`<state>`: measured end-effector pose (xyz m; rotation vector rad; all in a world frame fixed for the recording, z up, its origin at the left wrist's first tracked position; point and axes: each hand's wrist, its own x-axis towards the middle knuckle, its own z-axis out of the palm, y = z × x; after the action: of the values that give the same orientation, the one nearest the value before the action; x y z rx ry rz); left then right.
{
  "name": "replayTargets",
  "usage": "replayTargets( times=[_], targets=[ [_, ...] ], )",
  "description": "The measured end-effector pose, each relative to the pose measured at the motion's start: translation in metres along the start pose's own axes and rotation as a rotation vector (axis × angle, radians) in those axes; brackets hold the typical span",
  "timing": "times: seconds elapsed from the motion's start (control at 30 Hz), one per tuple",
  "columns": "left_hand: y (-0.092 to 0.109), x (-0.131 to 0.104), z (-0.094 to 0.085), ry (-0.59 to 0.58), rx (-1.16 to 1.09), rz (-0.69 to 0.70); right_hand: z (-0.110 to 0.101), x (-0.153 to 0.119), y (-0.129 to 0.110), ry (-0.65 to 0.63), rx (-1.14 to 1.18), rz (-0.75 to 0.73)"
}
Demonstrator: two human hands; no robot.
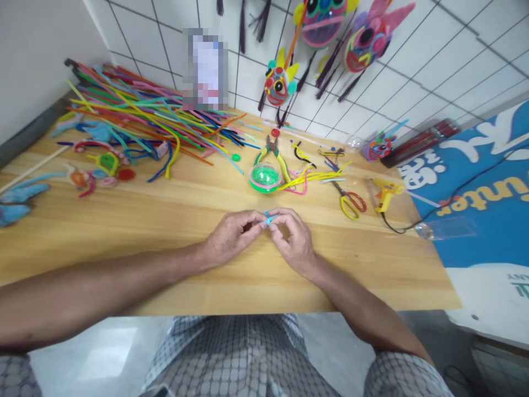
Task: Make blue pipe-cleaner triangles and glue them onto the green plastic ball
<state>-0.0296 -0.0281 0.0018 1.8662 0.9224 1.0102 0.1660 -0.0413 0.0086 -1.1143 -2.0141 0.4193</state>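
Observation:
Near the middle of the wooden table (165, 220), a small light-blue piece (269, 220) is pinched between the fingertips of both hands. My left hand (234, 237) holds it from the left, fingers closed. From the right, my right hand (294, 238) grips it between thumb and fingers. Much of the piece is hidden by the fingers. Just behind the hands sits a shiny green dome (265, 178) with a pink rim. Pliers (273, 148) with green and yellow handles lie behind the dome, partly covered by it.
Colourful pipe cleaners (140, 113) are piled at the back left. To the right lie scissors (349, 203), a yellow glue gun (386, 194) with a black cord, and yellow pipe cleaners (316, 179). Decorated masks (281, 85) hang on the tiled wall. A blue printed banner (487, 204) is at the far right.

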Motion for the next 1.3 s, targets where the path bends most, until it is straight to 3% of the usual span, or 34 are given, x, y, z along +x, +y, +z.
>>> replayTargets(
  times=[0.67, 0.97, 1.3],
  targets=[
    [0.0015, 0.0005, -0.0006, -0.042, -0.079, -0.034, 0.0012, -0.0021, 0.0029, -0.008, -0.017, -0.019],
    [-0.0013, 0.002, -0.0031, -0.014, -0.23, -0.097, -0.0019, -0.0001, -0.0033, -0.035, 0.058, 0.001],
    [-0.0036, 0.0018, -0.0032, 0.012, -0.234, -0.108, 0.0021, -0.002, 0.0003, -0.027, -0.009, -0.041]
  ],
)
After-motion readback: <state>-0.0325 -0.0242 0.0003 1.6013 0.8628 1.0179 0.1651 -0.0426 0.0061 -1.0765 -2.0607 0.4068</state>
